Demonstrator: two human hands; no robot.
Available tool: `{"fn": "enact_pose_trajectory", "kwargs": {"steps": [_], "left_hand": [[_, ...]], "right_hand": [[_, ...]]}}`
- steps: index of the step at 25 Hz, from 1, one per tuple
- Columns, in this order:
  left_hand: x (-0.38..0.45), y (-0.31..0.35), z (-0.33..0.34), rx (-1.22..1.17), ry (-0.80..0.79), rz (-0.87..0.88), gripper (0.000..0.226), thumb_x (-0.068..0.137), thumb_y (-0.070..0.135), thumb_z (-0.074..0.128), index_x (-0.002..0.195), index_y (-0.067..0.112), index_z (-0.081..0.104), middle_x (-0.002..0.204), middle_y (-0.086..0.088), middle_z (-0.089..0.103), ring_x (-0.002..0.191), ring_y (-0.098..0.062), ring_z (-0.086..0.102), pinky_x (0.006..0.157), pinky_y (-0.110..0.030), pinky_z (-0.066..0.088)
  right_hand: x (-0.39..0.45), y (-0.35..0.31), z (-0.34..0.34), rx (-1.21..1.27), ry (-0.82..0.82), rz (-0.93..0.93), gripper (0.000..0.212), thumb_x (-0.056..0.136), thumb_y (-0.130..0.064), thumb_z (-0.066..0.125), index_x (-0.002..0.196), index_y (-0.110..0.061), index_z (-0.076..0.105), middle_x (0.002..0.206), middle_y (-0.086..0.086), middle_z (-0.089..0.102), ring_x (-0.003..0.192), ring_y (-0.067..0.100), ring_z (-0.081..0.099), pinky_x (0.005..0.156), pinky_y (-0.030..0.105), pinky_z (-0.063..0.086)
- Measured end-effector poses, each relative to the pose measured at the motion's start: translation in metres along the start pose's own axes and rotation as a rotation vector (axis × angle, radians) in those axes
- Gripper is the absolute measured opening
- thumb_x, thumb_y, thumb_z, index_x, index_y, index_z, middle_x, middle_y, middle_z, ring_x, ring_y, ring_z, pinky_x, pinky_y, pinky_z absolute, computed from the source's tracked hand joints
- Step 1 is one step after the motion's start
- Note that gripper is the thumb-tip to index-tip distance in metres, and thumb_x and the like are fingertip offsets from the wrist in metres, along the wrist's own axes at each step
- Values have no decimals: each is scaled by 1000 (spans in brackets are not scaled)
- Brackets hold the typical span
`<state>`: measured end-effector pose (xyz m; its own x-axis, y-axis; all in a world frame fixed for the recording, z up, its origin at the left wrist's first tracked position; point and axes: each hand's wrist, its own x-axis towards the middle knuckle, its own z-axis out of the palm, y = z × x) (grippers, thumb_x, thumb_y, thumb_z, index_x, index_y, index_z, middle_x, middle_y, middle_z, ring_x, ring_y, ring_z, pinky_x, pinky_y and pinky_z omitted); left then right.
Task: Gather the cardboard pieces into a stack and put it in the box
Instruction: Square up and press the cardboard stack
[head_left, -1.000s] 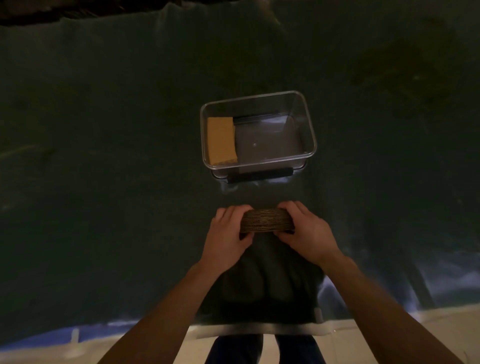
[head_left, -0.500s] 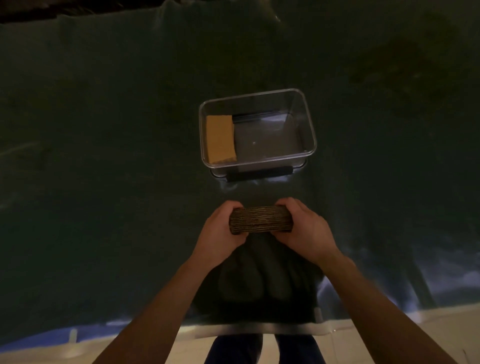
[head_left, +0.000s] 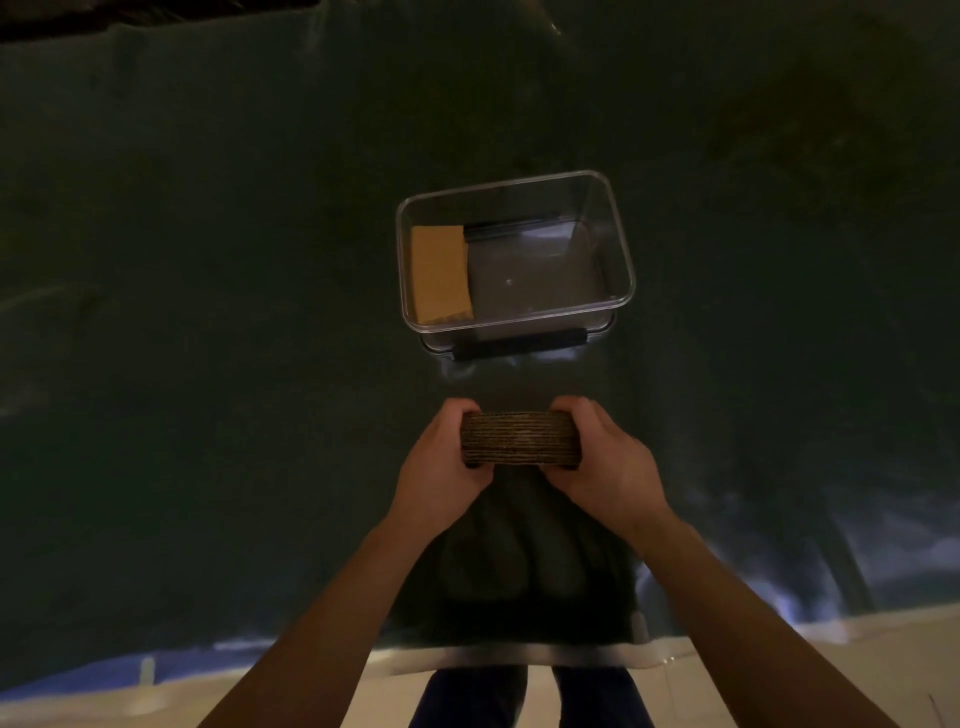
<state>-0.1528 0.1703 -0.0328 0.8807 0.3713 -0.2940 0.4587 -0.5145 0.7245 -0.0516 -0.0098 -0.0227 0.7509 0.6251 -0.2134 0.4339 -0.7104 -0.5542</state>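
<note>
A thick stack of brown cardboard pieces (head_left: 520, 439) is held edge-on between both hands, just short of the box. My left hand (head_left: 441, 467) grips its left end and my right hand (head_left: 605, 462) grips its right end. The clear plastic box (head_left: 621, 260) stands beyond the hands on the dark cloth, open at the top. Inside it, against the left wall, lies another tan cardboard stack (head_left: 440, 272). The right part of the box floor is bare.
A dark green cloth (head_left: 208, 364) covers the whole table. Its near edge hangs at the bottom of the view, with pale floor (head_left: 779, 670) and my legs below. A black handle (head_left: 519, 345) runs along the box's near side.
Both hands have shifted their hold from over the top of the stack to its ends, and the stack now shows more of its layered edge. The box has not moved.
</note>
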Motion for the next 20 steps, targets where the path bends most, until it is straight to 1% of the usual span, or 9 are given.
{"fn": "enact_pose_trajectory", "kwargs": {"steps": [4,6,7,9,12,14,16,18,20], "left_hand": [[-1,-8,10,33,-44,-35,57,72,16,77,108,37,38,104,12,54,93,-9,57,73,-19,41],[0,-8,10,32,-36,-36,57,72,16,77,108,37,37,103,12,54,92,-8,57,72,-18,41],[0,-8,9,36,-30,-31,56,72,16,77,108,36,38,102,11,55,91,-8,57,72,-19,41],[-1,-8,10,42,-25,-37,56,72,17,77,108,36,38,103,11,55,92,-8,57,73,-21,42],[0,-9,11,48,-16,-45,58,71,18,77,107,38,37,104,11,56,93,-9,58,75,-24,44],[1,-9,11,40,-10,-58,57,70,21,77,109,37,39,105,10,58,93,-11,59,77,-29,48],[1,-9,12,40,-11,-66,56,70,23,77,111,35,40,106,10,59,94,-12,59,79,-32,50],[0,-8,11,39,-8,-73,55,71,22,76,111,34,41,105,11,57,94,-11,58,78,-30,48],[1,-5,10,21,-3,-76,54,72,21,76,111,33,40,104,13,55,93,-10,57,76,-29,45]], "right_hand": [[0,3,12,-30,-35,13,50,76,-38,70,122,-31,50,120,-7,57,96,18,65,72,34,53],[2,1,8,-23,-85,31,56,75,-42,70,125,-31,47,124,-7,53,102,18,62,76,36,54],[2,1,5,-59,-107,32,62,72,-47,70,127,-32,45,127,-6,49,107,18,57,79,37,53],[0,-1,-2,-220,-84,0,76,65,-57,69,132,-32,44,133,-1,42,114,23,47,88,40,49],[2,-15,-8,-388,-37,-110,83,61,-61,65,136,-33,42,139,2,40,122,29,39,96,47,41],[9,-27,-2,-412,-85,-203,79,64,-57,66,135,-32,42,136,3,46,123,30,41,99,50,39],[14,-33,6,-384,-143,-213,70,71,-53,66,133,-32,41,129,2,51,118,28,47,97,49,41],[15,-33,11,-356,-129,-193,61,76,-50,64,131,-33,43,124,0,55,112,26,51,94,47,44],[16,-31,12,-374,-119,-204,59,77,-50,63,130,-34,43,122,0,56,110,26,52,93,46,45]]}}
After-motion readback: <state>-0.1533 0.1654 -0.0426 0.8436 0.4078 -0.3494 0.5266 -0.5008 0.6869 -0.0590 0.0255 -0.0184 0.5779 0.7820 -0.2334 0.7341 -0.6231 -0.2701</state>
